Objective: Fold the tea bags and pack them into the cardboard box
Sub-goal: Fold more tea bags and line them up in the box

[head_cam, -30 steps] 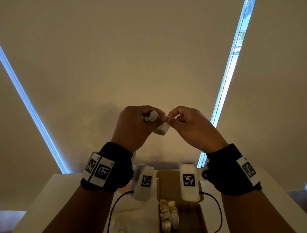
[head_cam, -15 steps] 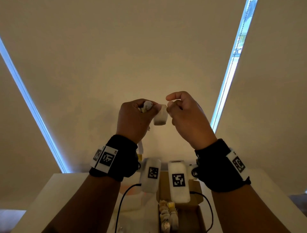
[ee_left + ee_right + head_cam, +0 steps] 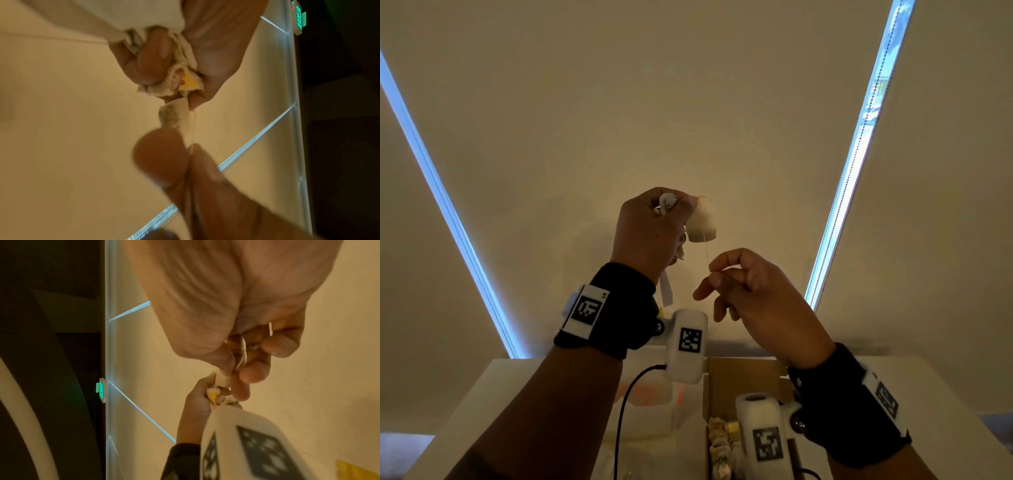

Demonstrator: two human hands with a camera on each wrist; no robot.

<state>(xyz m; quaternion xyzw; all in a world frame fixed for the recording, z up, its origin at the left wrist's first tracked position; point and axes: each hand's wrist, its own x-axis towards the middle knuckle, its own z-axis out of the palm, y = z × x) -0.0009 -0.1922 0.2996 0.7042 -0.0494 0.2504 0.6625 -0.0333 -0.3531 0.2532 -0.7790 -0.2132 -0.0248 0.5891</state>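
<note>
**Keep the string taut while winding it round the bag**

The tea bag (image 3: 701, 219) hangs in the air well above the surface (image 3: 493, 387), pinched at its top by the left hand (image 3: 650, 233). That hand's fingers are also curled round a bunch of further tea bags (image 3: 180, 78), one with a yellow tag showing. A thin string (image 3: 706, 251) runs down from the hanging bag to the right hand (image 3: 750, 294), whose thumb and forefinger pinch it while the other fingers stay loosely spread.

The step in hand looks like wrapping the string about the bag to hold its fold. To do it well, the right hand should probably keep a light, even pull, so the string neither slackens nor tears the paper, and circle close to the bag. The left hand needs a firm pinch on the one bag without crushing the rest.

Below, the cardboard box (image 3: 743, 380) stands open on the surface, with packed bags (image 3: 719, 442) in a row along its left side; the new one would go beside them.
</note>
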